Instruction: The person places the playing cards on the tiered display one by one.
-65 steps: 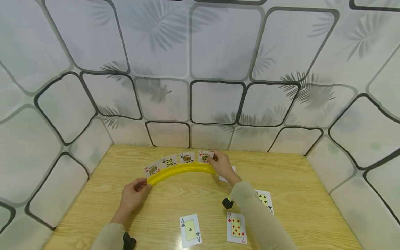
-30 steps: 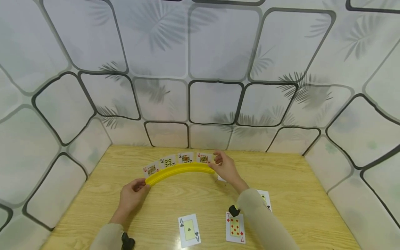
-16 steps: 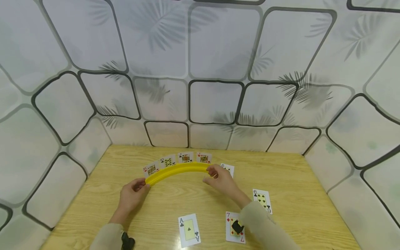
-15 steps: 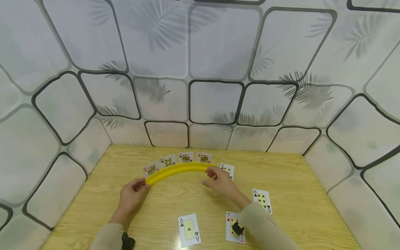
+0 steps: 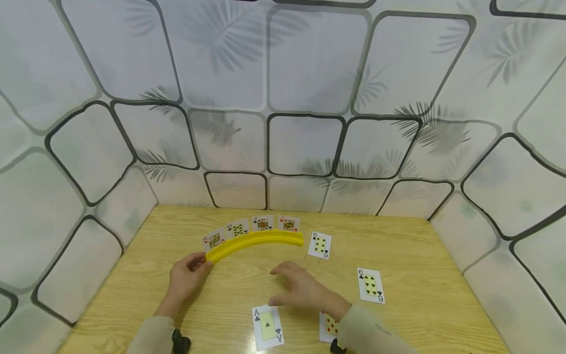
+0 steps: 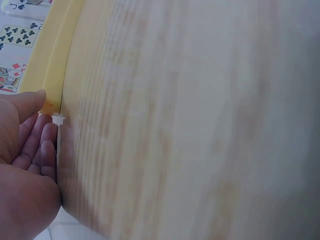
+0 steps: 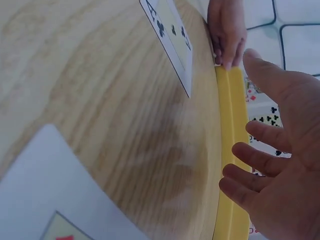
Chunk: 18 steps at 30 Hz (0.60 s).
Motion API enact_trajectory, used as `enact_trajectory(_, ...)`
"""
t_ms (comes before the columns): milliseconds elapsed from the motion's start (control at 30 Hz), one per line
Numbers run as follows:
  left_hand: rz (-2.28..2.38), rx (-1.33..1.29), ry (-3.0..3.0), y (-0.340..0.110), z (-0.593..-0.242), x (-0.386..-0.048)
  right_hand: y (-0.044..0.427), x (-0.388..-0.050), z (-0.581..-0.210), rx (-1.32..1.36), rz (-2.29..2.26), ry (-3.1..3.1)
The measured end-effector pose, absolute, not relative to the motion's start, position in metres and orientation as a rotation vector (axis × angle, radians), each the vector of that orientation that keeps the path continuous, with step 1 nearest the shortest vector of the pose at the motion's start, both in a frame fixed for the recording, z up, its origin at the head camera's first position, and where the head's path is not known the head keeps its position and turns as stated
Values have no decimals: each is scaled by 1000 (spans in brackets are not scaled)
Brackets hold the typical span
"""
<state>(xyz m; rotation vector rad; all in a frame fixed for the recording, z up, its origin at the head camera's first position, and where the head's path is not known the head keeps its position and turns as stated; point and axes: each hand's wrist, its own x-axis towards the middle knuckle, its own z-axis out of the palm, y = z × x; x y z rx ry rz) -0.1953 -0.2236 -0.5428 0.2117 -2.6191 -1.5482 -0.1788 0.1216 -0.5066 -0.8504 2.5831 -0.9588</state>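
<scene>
A curved yellow card holder point(image 5: 256, 240) stands on the table with several playing cards upright in it: a red king point(image 5: 214, 240), the ten of clubs point(image 5: 238, 228), the jack of spades point(image 5: 263, 223) and a red jack point(image 5: 289, 223). My left hand point(image 5: 187, 275) pinches the holder's left end between thumb and fingers, as the left wrist view also shows. Over the table in front of the holder, my right hand point(image 5: 305, 290) is spread and holds nothing. Its thumb is close to the top of the ace of clubs point(image 5: 268, 327).
To the right of the holder lies a black six point(image 5: 320, 245), face up. Farther right is the six of clubs point(image 5: 371, 285). My right forearm partly covers the seven of diamonds point(image 5: 328, 327). Patterned panels point(image 5: 305, 147) enclose the wooden table point(image 5: 411, 246) at the back and sides.
My right hand has let go of the red jack, passed the holder's right end and come back toward the ace, uncovering the black six. My left hand has kept its grip.
</scene>
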Motion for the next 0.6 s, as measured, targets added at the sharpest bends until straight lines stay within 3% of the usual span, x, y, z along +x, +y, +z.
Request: enact_trajectory(600,-1542,207,-2636,-224,-543,-195,119,-158,-514,-1071,-563,2629)
